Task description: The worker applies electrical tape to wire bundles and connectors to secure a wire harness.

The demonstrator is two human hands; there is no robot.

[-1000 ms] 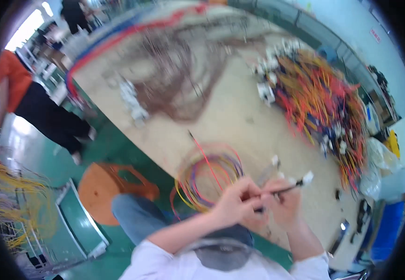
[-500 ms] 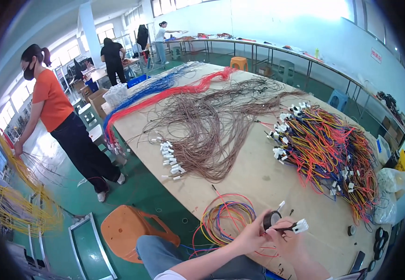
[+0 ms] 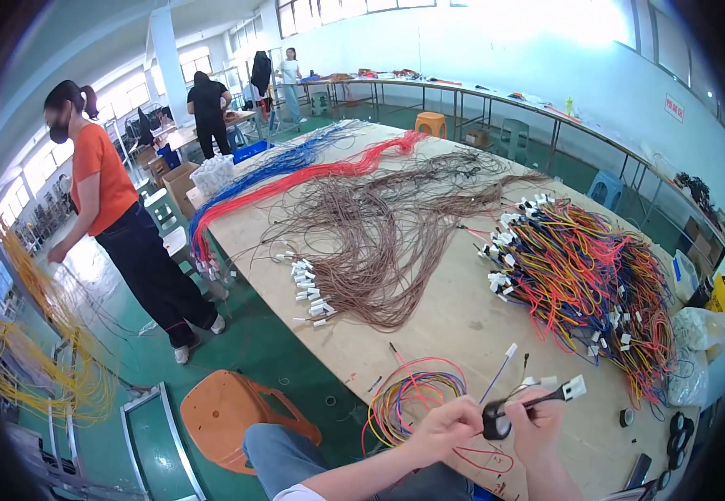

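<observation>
At the table's near edge my left hand is closed, its curled fingertips at a roll of black tape. My right hand is closed on a wire harness, whose black-wrapped end carries a white connector. The tape roll hangs between my hands, close against the harness. A second white connector on a blue wire sticks up beyond my fingers. A loose coil of red, yellow and blue wires lies left of my hands. My fingers partly hide where tape and wires meet.
Brown wires with white connectors spread over the table. A pile of multicoloured harnesses lies right, near several tape rolls. An orange stool stands left. A person in orange works beside hanging yellow wires.
The tape roll has dropped slightly and turned between my hands. My right hand and the harness connector have moved up and right. The blue-wire connector now stands farther out.
</observation>
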